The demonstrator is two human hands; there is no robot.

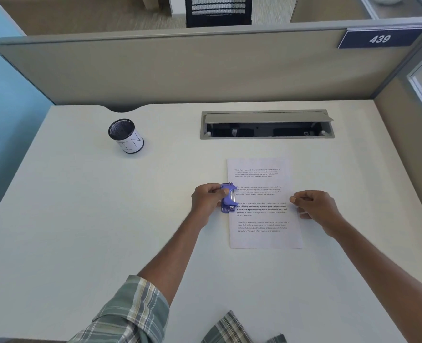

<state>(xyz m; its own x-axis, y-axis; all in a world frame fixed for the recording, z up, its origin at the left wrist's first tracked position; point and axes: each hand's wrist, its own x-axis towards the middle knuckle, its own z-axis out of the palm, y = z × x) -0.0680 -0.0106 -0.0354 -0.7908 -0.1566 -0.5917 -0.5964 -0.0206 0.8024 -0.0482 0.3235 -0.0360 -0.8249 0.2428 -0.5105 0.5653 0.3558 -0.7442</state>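
- The left hand grips a small purple hole punch. Its fingers and thumb are curled round it.
- The hole punch sits on the left edge of a sheet of paper, at 9 o'clock from the middle of the sheet. The edge of the paper is tucked into it.
- The paper lies flat on the desk. It has four blocks of small print on it.
- The right hand is at 3 o'clock on the paper. Its curled fingers and thumb hold the right edge.
- The two hands are apart, with the paper between them.
- A black mesh cup with a white label stands well apart from the paper, at 10 o'clock from it.
- A long open slot is set in the desk at 12 o'clock from the paper.
- A blue sign that says 439 hangs on the wall panel behind the desk, at 1 o'clock.
- The left arm has a checked sleeve, rolled up.
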